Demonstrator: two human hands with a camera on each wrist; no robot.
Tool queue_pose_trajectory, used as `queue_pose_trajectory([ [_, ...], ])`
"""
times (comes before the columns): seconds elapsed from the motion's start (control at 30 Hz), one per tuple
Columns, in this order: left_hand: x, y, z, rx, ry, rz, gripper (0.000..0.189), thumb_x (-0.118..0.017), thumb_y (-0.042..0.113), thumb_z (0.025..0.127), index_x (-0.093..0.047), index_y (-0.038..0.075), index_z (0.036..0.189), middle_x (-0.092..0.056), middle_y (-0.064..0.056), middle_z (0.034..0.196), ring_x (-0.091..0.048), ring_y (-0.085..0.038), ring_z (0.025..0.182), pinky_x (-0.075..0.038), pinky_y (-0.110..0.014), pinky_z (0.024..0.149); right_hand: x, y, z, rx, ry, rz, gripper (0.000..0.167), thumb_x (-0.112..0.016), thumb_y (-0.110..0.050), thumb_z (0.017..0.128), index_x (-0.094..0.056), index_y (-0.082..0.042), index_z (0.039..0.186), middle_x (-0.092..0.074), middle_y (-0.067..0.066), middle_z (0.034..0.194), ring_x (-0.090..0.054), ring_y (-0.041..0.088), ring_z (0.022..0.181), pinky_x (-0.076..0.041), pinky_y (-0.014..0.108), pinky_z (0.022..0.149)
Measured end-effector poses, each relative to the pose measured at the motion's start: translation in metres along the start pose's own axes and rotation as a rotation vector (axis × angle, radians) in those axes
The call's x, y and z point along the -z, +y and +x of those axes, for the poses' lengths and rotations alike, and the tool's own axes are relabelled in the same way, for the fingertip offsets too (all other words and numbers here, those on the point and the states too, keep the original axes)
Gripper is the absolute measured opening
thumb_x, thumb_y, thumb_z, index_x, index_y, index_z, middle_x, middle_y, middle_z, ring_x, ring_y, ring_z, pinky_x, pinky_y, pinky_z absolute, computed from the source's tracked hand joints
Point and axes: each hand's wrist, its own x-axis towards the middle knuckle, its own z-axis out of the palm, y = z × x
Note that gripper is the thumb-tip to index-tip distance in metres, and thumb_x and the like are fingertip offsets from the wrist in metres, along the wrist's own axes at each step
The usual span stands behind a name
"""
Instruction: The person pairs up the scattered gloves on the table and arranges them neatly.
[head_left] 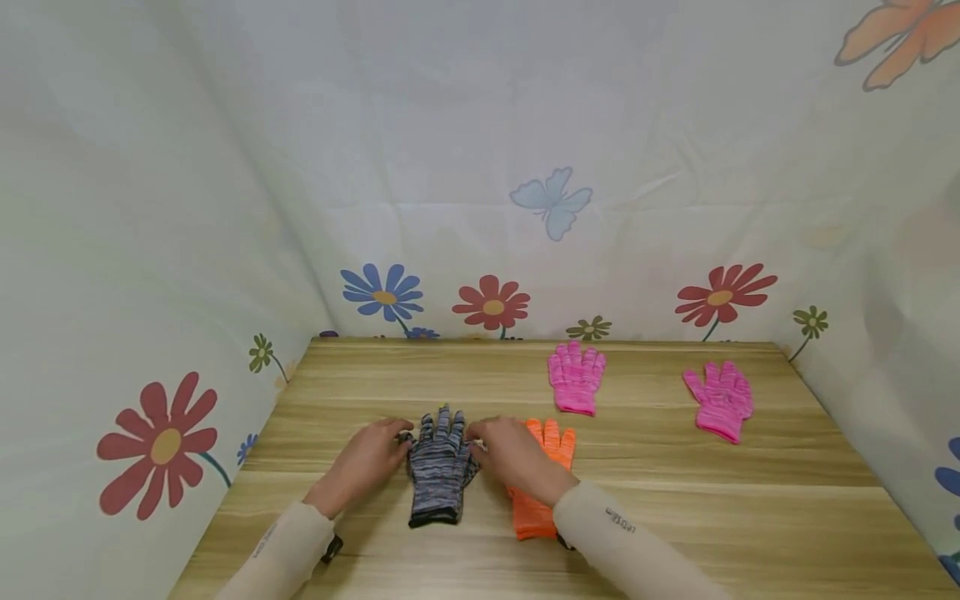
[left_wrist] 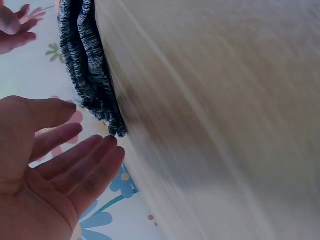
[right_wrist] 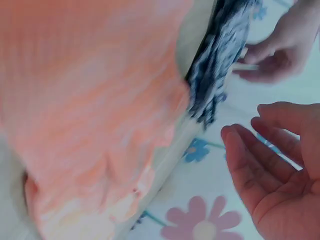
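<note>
A dark grey-and-white striped knit glove lies on the table, fingers pointing away and black cuff toward me. Another layer of the same knit shows at its right edge. My left hand is at its left side, fingertips right by the glove's edge. In the left wrist view the left fingers are loosely spread below the glove. My right hand is at the glove's right side, its fingers relaxed with nothing between them. An orange glove is partly hidden beneath my right hand and wrist.
One pink glove lies at the back of the wooden table, and a second pink glove lies farther right. A white curtain printed with flowers and butterflies surrounds the back and sides.
</note>
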Motion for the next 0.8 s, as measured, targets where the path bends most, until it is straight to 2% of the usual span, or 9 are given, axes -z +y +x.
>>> queue_pose_trajectory([
  [0.17,-0.003,-0.004,0.003,0.022,-0.025,-0.024,0.029,-0.070,0.017,0.091,-0.067,0.006,0.118,-0.070,-0.012,0.115,-0.068,-0.026,0.100,-0.057,-0.045,0.085,-0.003,0.018,0.012,-0.111,-0.054,0.058,0.024,-0.067,-0.022,0.094,-0.072,-0.009,0.114,-0.074,0.005,0.108,-0.070,0.020,0.097,-0.059,0.033,0.078],
  [0.47,-0.003,-0.006,0.007,0.016,-0.057,-0.027,0.029,-0.069,0.018,0.092,-0.068,0.005,0.118,-0.070,-0.012,0.115,-0.067,-0.029,0.104,-0.055,-0.047,0.089,-0.010,0.022,0.030,-0.176,-0.112,0.134,0.024,-0.068,-0.023,0.093,-0.073,-0.010,0.112,-0.073,0.007,0.101,-0.068,0.019,0.088,-0.057,0.032,0.073],
  [0.63,-0.005,-0.009,0.007,-0.004,-0.037,-0.030,0.025,-0.071,0.015,0.090,-0.070,0.004,0.113,-0.071,-0.012,0.110,-0.069,-0.026,0.095,-0.057,-0.044,0.083,-0.017,0.024,0.035,-0.195,-0.125,0.119,0.022,-0.069,-0.023,0.092,-0.074,-0.011,0.110,-0.073,0.005,0.095,-0.066,0.014,0.080,-0.055,0.027,0.066],
  [0.8,-0.008,-0.012,0.009,-0.035,-0.011,-0.079,0.022,-0.073,0.008,0.086,-0.071,0.003,0.108,-0.072,-0.012,0.104,-0.069,-0.020,0.086,-0.059,-0.036,0.075,-0.023,0.026,0.036,-0.196,-0.129,0.126,0.020,-0.068,-0.023,0.093,-0.074,-0.012,0.108,-0.073,0.003,0.093,-0.065,0.011,0.076,-0.054,0.025,0.064],
])
